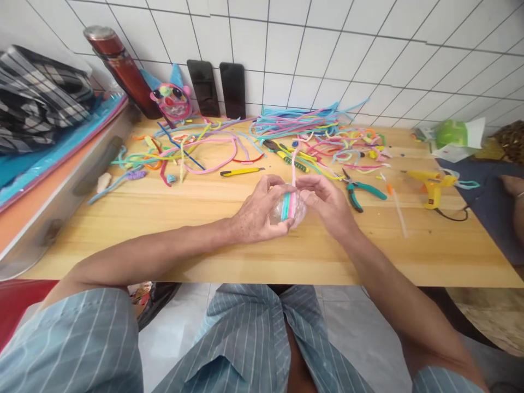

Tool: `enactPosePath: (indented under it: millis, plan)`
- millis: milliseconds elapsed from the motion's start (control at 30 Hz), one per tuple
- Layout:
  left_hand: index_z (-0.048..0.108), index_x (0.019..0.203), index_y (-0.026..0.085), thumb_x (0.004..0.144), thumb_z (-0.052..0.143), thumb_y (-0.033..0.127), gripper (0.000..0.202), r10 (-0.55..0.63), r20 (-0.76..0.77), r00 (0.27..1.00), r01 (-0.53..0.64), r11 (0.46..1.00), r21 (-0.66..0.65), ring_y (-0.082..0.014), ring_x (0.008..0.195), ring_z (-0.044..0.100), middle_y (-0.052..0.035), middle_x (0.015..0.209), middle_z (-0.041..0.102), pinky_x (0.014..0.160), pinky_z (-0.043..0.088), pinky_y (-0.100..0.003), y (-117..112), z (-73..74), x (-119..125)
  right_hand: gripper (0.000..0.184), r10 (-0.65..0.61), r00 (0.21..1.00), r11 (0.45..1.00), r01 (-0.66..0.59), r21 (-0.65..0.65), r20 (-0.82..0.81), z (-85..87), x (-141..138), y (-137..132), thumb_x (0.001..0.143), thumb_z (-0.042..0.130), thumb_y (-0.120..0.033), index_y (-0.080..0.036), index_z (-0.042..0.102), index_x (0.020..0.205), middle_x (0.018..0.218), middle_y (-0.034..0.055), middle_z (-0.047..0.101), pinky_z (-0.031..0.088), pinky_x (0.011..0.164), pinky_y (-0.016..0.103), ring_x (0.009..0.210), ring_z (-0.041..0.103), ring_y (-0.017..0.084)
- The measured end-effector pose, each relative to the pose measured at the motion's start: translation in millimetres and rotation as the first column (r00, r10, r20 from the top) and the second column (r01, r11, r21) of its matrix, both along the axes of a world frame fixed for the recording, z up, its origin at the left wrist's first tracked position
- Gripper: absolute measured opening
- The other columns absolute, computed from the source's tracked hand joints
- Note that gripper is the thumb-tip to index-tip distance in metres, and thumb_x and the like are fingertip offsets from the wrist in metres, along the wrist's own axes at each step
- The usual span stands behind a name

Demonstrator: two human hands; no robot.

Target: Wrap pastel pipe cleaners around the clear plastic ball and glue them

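Note:
My left hand [262,210] is wrapped round a small clear plastic ball [300,212] from the left, thumb below and fingers above. Turquoise and pink pipe cleaner bands [289,207] run side by side over the ball's front. From its top a loose length of pink pipe cleaner [293,164] rises, curling at the tip. On the ball's right side my right hand [325,202] has its thumb and curved fingers against it, close to the pink strand. The ball is held just above the table, and the fingers partly hide it.
On the wooden table [184,202] lie a yellow cutter [242,171], yellow-black pliers [286,155], teal pliers [362,191], a yellow glue gun [432,185] and scattered pipe cleaners [295,121]. Along the wall stand two phones [232,90], a pink figure [174,102] and a red flask [126,73].

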State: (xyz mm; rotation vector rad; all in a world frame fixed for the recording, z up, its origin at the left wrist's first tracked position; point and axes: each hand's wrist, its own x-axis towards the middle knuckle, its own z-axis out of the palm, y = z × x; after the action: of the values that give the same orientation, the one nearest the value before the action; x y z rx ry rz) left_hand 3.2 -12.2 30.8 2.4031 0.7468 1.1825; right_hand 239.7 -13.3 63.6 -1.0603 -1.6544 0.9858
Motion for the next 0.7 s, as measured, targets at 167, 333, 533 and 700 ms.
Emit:
enactPosePath:
  millis: [167,333,533,700]
  plan:
    - [0.043,0.161,0.031,0.090,0.079,0.037,0.080,0.031,-0.001,1.000,-0.031,0.999,0.038,-0.0363,0.138,0.054,-0.0141,0.143,0.051,0.116,0.055,-0.063,-2.8,2.3,-17.9,0.041,0.108,0.994,0.994,-0.109,0.030,0.034,7.0,-13.6,-2.8,0.098,0.081,-0.054,-0.027,0.077,0.128,0.133,0.0095,0.082,0.067,0.092,0.040,0.111,0.080,0.023]
    - [0.044,0.160,0.030,0.088,0.080,0.036,0.081,0.059,0.017,0.998,-0.060,0.998,0.023,-0.0356,0.137,0.055,-0.0137,0.141,0.051,0.114,0.058,-0.060,-7.1,-14.4,-27.3,0.034,0.135,0.988,0.991,-0.136,0.018,0.075,-6.0,-26.4,4.4,0.096,0.082,-0.047,-0.025,0.076,0.121,0.125,0.0077,0.082,0.065,0.095,0.039,0.112,0.078,0.022]
    - [0.045,0.158,0.031,0.086,0.080,0.037,0.080,0.056,0.051,0.997,-0.054,0.998,-0.041,-0.0368,0.141,0.055,-0.0152,0.147,0.052,0.115,0.059,-0.062,-12.8,-26.4,-27.7,0.032,0.069,0.982,0.989,-0.090,0.115,0.173,-20.3,-32.3,-2.4,0.095,0.078,-0.038,-0.028,0.073,0.125,0.127,0.0061,0.079,0.062,0.099,0.041,0.119,0.075,0.024]
    - [0.044,0.157,0.032,0.089,0.077,0.035,0.076,0.015,0.081,0.997,-0.011,0.999,-0.049,-0.0388,0.147,0.055,-0.0166,0.152,0.056,0.120,0.055,-0.066,-16.3,-22.5,-25.8,0.039,0.039,0.977,0.976,-0.082,0.200,0.209,-20.6,-34.2,-11.7,0.098,0.074,-0.033,-0.031,0.067,0.136,0.127,0.0062,0.076,0.064,0.095,0.042,0.117,0.074,0.025]
